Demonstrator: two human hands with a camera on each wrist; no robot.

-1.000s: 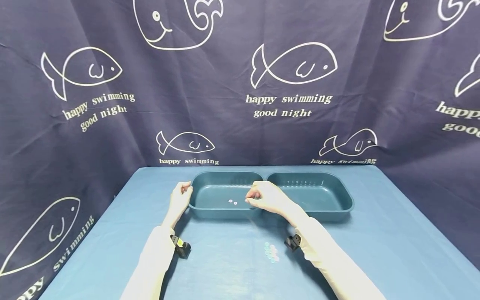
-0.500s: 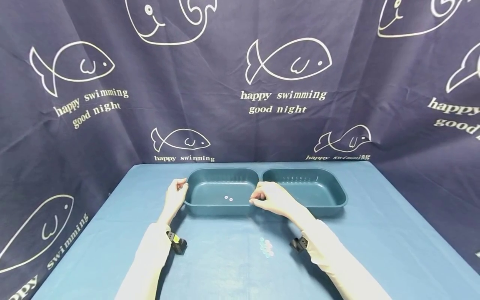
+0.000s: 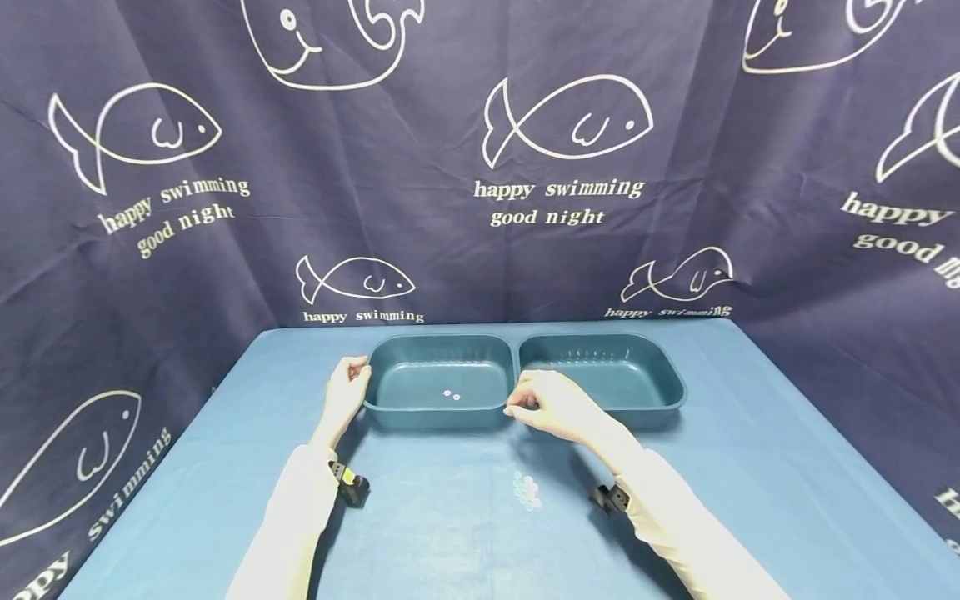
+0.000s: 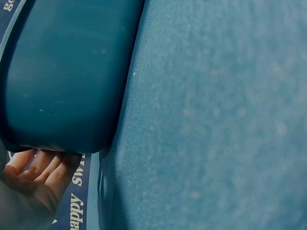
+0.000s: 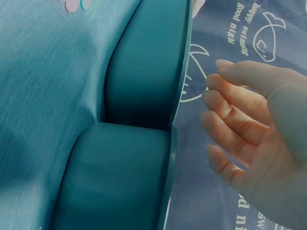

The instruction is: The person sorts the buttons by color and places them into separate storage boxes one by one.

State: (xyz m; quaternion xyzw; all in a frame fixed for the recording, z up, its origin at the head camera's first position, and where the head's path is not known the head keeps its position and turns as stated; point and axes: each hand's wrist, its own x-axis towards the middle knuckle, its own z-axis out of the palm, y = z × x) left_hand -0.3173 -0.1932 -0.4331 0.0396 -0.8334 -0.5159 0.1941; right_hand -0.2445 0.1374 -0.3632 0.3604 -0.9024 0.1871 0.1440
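Note:
Two dark teal bins stand side by side on the blue cloth. At the outer end of the left bin is my left hand, its fingers touching the end wall; in the left wrist view the fingertips are partly hidden there. My right hand hovers by the front rims where the bins meet. Its fingers are loosely bent, with nothing seen between them in the right wrist view. Inside the left bin lie two small pale round pieces. The right bin is partly covered by my right hand.
Several small pink and mint round pieces lie in a cluster on the blue cloth, in front of the bins and between my forearms. Behind the table hangs a dark curtain with white fish drawings.
My right hand has drawn back from over the left bin's right end, towards me and to the right. My left hand stays at the bin's end. The head view has shifted slightly.

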